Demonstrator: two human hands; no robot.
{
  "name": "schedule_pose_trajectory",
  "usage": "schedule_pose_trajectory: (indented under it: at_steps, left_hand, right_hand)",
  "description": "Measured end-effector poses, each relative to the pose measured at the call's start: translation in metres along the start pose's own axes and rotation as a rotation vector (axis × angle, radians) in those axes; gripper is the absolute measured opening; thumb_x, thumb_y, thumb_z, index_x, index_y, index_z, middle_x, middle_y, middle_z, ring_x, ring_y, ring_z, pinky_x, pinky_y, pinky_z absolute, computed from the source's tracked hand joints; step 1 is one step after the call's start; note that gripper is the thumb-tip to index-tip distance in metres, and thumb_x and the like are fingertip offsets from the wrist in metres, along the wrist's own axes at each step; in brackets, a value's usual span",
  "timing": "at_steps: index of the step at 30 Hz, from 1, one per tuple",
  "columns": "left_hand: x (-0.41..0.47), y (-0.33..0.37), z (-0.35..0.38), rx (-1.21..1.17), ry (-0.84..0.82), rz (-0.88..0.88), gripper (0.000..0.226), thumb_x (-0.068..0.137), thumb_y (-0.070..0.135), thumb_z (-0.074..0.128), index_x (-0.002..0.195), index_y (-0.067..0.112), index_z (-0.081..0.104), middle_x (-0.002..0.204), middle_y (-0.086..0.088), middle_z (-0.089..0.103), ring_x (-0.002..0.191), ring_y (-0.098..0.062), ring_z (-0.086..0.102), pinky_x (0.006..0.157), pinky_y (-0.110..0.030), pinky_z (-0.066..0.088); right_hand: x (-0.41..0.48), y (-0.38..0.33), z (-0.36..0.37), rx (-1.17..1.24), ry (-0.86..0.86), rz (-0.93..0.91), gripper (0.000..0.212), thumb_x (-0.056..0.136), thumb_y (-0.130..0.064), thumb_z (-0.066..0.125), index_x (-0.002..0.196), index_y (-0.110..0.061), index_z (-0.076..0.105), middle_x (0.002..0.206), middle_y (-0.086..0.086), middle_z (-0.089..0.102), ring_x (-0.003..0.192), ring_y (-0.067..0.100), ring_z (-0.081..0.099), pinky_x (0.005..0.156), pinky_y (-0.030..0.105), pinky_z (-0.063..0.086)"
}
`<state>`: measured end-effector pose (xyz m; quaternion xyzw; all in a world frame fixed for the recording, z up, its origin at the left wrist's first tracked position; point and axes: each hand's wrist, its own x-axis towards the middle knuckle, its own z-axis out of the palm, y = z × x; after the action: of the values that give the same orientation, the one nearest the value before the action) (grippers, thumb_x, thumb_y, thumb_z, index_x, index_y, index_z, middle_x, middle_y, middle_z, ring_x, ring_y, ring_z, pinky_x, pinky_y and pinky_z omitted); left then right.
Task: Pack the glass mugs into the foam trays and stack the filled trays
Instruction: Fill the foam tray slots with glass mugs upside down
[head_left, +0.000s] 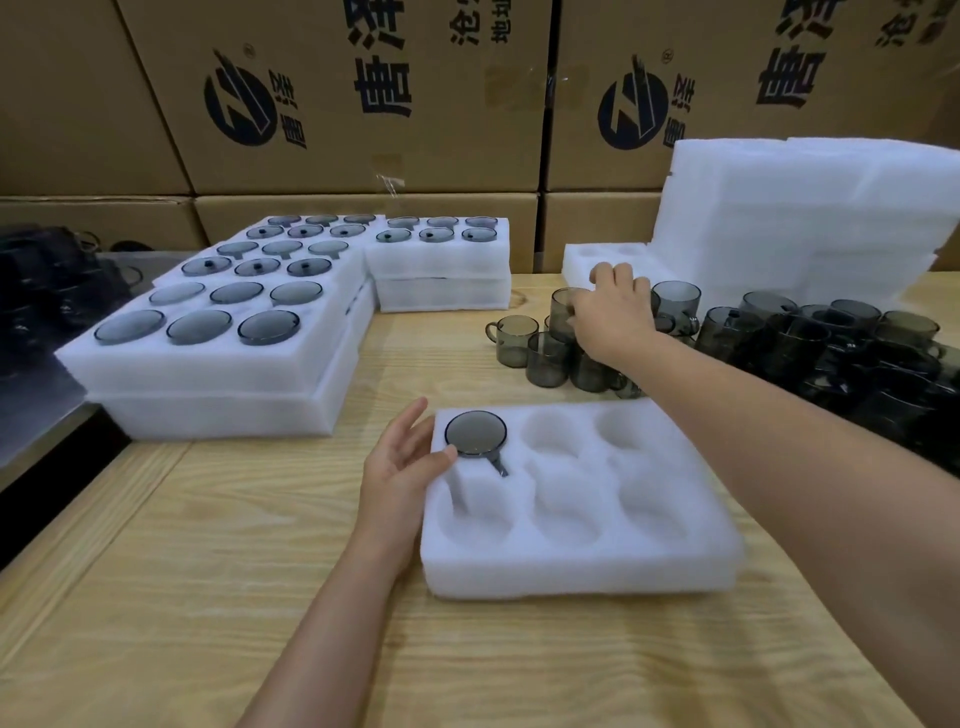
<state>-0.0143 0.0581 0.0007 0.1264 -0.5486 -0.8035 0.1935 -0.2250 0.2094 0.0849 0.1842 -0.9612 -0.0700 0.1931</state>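
Loading of white six-cavity foam tray (571, 571)

The tray lies flat on the light wooden surface (260, 571). One smoky grey glass mug (475, 434) sits in the far-left cavity, with its handle toward the near side. The other five cavities show bare foam. The left hand (402, 467) rests at the tray's left edge, grip wide, thumb touching the foam just beside the mug rim. The right hand (613, 317) reaches over the cluster of loose grey mugs (545, 358) beyond the tray. Its grip curls round the upper grey mug (562, 312). Stacks of filled foam trays (208, 374) stand at far left.
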Motion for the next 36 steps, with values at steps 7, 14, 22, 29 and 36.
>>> schedule_pose_trajectory:
  at_steps: [7, 14, 22, 29, 36]
  left_hand:
    - [0.000, -0.001, 0.001, 0.065, 0.010, 0.030, 0.047, 0.081, -0.011, 0.061, 0.121, 0.014, 0.060, 0.114, 0.002, 0.066, 0.102, -0.004, 0.065, 0.088, -0.030, 0.049]
    - [0.001, -0.002, 0.001, 0.066, 0.015, 0.025, 0.043, 0.081, -0.009, 0.061, 0.117, 0.014, 0.060, 0.114, -0.002, 0.067, 0.108, -0.019, 0.063, 0.089, -0.034, 0.049]
    - [-0.002, 0.001, 0.003, 0.085, 0.006, 0.029, 0.040, 0.083, -0.007, 0.061, 0.116, 0.016, 0.060, 0.111, 0.002, 0.068, 0.104, -0.015, 0.064, 0.080, -0.027, 0.051]
    - [-0.003, 0.004, 0.005, 0.090, 0.009, 0.026, 0.042, 0.084, -0.007, 0.060, 0.120, 0.013, 0.059, 0.113, 0.002, 0.066, 0.100, -0.011, 0.065, 0.075, -0.023, 0.051]
    - [-0.004, 0.004, 0.003, 0.086, -0.007, 0.031, 0.040, 0.083, -0.009, 0.058, 0.117, 0.012, 0.059, 0.107, 0.002, 0.067, 0.090, -0.005, 0.068, 0.067, -0.017, 0.053]
  right_hand:
    - [0.001, -0.004, -0.008, 0.391, 0.058, -0.090, 0.025, 0.093, -0.023, 0.054, 0.111, -0.014, 0.067, 0.140, 0.005, 0.043, 0.131, 0.025, 0.030, 0.102, 0.041, 0.023]
    - [-0.041, 0.005, -0.055, 0.992, -0.041, -0.015, 0.026, 0.081, -0.030, 0.069, 0.065, -0.013, 0.058, 0.071, -0.001, 0.061, 0.067, 0.011, 0.056, 0.055, 0.023, 0.043]
    - [-0.095, 0.008, -0.068, 0.750, -0.208, -0.167, 0.035, 0.072, -0.050, 0.073, 0.095, -0.025, 0.065, 0.085, -0.009, 0.062, 0.077, -0.002, 0.053, 0.060, 0.015, 0.040]
    - [-0.098, -0.007, -0.065, 0.722, -0.177, -0.117, 0.037, 0.076, -0.050, 0.070, 0.082, -0.013, 0.069, 0.074, 0.002, 0.067, 0.075, 0.012, 0.060, 0.063, 0.027, 0.048]
    - [-0.107, -0.036, -0.051, 0.314, -0.083, -0.180, 0.042, 0.083, -0.052, 0.055, 0.094, -0.011, 0.059, 0.085, 0.005, 0.059, 0.079, 0.026, 0.053, 0.059, 0.029, 0.036]
